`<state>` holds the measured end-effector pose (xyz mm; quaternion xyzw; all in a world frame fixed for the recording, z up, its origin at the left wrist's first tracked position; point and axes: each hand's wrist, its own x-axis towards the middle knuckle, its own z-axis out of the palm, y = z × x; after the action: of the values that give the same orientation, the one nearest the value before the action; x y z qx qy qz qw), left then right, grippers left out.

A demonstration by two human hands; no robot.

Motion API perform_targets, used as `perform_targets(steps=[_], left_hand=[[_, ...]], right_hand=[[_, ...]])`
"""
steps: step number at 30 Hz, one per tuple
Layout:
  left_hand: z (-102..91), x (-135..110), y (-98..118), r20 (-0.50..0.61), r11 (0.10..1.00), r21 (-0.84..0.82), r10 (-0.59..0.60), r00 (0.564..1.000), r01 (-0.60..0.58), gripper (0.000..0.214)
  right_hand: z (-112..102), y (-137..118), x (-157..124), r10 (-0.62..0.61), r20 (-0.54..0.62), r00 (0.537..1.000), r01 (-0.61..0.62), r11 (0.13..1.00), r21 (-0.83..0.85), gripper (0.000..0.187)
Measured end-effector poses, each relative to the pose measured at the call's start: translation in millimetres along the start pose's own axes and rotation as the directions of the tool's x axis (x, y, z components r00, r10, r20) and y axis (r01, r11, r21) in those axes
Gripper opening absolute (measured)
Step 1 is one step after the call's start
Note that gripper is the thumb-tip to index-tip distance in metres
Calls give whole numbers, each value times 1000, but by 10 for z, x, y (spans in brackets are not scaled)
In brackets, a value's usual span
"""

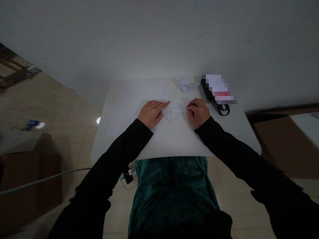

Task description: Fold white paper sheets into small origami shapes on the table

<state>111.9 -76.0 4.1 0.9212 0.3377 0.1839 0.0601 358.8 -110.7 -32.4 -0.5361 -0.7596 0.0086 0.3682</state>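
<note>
Green cloth (171,192): over the lap, nearest the wearer, on the near side of the folded paper (171,115), the reference piece for this list.
White table (174,142): lay beneath the folded paper and reached out on all sides of it.
Left hand (151,113): at the paper's left, fingers extended and spread low over it, clamped on nothing.
Right hand (198,113): at the paper's right, thumb and forefinger together on its corner.
Step, as judged: a fold was being set, one hand steadying, the other working the edge. The next move called for aligned edges and firm pressure along the crease.
Folded paper: lay between both hands, point toward the wearer, touching each; dim light left its layers hard to count.
Loose sheet (134,96): left of the paper, flat.
Other folded piece (188,86): beyond the paper, slightly right.
Black case (206,90): farther right of the paper, strap (225,113) looped at its near end.
Wall (149,39): behind everything, beyond the paper.
</note>
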Motion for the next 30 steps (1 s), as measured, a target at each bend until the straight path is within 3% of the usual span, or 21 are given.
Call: perform_targets(steps=[4,8,20,26,30], left_hand=[[-48,1,-58,71,995,-97,34,997,-27,68],[-108,-56,-149,73,999,-33,-14,997,17,62],[-46,-59,-476,-14,999,-31,42,999,-42,35],[-23,-36,-475,-39,987,-155,-46,998,39,48],[5,-7,-488,-96,976,-201,-102,990,81,33]], right_hand=[[-12,14,17,18,32,999,-19,1000,10,23],[-14,22,34,19,12,1000,-19,1000,20,22],[21,35,82,17,-23,1000,-17,999,33,21],[38,97,113,20,-18,1000,-19,999,48,25],[35,181,118,-24,-3,1000,25,997,70,23]])
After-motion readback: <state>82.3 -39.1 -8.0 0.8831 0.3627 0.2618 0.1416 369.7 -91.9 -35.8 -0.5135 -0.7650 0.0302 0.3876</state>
